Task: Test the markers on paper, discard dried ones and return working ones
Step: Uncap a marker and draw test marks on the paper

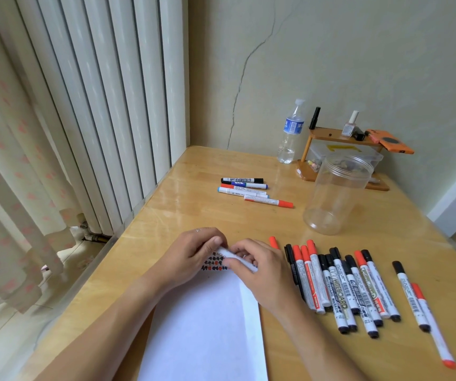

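Observation:
Both hands meet over the top of a white paper sheet [207, 320], which carries rows of small red and black test marks [214, 264]. My left hand [194, 251] and my right hand [257, 268] both hold one white-barrelled marker [231, 254] between them; its ends are hidden by the fingers. A red cap [273, 242] lies just right of my right hand. A row of several red- and black-capped markers [342, 287] lies to the right of the paper. Two more markers [422, 303] lie farther right. A separate group of several markers [249, 189] lies at the back.
An empty clear plastic jar [337, 193] stands behind the marker row. A water bottle [290, 133] and a small wooden shelf [339, 149] with small items stand against the wall. A radiator [97, 105] and a curtain [6, 174] are beyond the table's left edge.

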The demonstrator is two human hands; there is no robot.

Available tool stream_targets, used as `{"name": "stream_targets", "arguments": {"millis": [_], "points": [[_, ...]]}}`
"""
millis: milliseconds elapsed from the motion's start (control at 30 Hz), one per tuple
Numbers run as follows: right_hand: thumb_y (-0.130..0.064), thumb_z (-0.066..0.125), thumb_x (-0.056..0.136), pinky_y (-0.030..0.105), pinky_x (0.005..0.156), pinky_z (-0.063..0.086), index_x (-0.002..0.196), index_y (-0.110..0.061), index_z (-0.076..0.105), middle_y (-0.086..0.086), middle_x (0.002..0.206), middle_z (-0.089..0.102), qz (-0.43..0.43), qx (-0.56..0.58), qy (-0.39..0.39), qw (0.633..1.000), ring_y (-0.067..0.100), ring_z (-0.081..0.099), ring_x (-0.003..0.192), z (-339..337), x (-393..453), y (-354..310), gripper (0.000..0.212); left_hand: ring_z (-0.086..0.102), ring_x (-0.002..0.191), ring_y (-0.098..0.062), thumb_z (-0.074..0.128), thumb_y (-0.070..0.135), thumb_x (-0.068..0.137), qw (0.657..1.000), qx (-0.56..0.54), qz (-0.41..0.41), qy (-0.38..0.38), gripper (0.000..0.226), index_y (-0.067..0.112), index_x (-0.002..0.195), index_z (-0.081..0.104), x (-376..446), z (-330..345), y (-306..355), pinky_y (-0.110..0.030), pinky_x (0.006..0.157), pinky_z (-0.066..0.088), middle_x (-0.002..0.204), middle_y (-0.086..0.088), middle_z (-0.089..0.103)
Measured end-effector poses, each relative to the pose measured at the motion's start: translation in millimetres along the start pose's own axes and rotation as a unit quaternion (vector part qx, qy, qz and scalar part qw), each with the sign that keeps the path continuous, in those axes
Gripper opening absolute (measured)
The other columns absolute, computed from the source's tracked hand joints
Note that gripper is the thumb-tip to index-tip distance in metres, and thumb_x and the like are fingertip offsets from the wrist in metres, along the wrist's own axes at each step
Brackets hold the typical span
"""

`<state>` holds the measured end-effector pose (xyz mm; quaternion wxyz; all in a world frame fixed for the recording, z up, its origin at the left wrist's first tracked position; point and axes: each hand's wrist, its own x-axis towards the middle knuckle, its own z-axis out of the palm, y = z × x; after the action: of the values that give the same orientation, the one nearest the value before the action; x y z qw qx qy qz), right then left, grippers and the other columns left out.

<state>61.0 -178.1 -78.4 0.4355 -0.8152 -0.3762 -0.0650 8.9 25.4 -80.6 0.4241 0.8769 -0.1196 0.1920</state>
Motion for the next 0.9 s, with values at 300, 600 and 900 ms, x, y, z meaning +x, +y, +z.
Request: {"name": "stream_targets", "arguments": {"millis": [300, 600, 900], "points": [[-0.032, 0.079, 0.090, 0.019, 0.058, 0.040, 0.085, -0.019, 0.061, -0.012, 0.081, 0.062, -0.025, -0.016, 0.012, 0.999, 0.010, 0.057, 0.071, 3.9, -3.5, -0.1, 0.022, 0.049, 0.065, -0.007, 0.060, 0.050, 0.097, 0.999, 0.021, 0.014, -0.042, 0.032, 0.020, 0.086, 0.059, -4.9, 8.2, -2.6, -0.017, 0.060, 0.034, 0.069, 0.015, 0.053], [-0.030, 0.080, 0.088, 0.042, 0.059, 0.046, 0.080, -0.018, 0.063, -0.004, 0.074, 0.064, 0.002, 0.018, 0.003, 1.000, 0.018, 0.056, 0.067, 4.2, -3.9, 3.9, 0.022, 0.055, 0.071, -0.009, 0.053, 0.046, 0.101, 0.999, 0.007, 0.012, -0.041, 0.031, 0.019, 0.088, 0.061, -5.2, 11.2, -3.3, -0.020, 0.064, 0.039, 0.077, 0.013, 0.059], [-0.056, 0.060, 0.091, 0.043, 0.069, 0.052, 0.090, -0.018, 0.063, -0.001, 0.083, 0.074, 0.018, 0.006, -0.038, 0.999, 0.021, 0.067, 0.076, 1.9, -3.9, -0.5, 0.038, 0.052, 0.070, -0.007, 0.049, 0.034, 0.105, 0.999, -0.004, 0.015, -0.031, 0.027, 0.022, 0.082, 0.056, -4.2, 12.2, 0.4, -0.019, 0.065, 0.038, 0.075, 0.016, 0.056]]}}
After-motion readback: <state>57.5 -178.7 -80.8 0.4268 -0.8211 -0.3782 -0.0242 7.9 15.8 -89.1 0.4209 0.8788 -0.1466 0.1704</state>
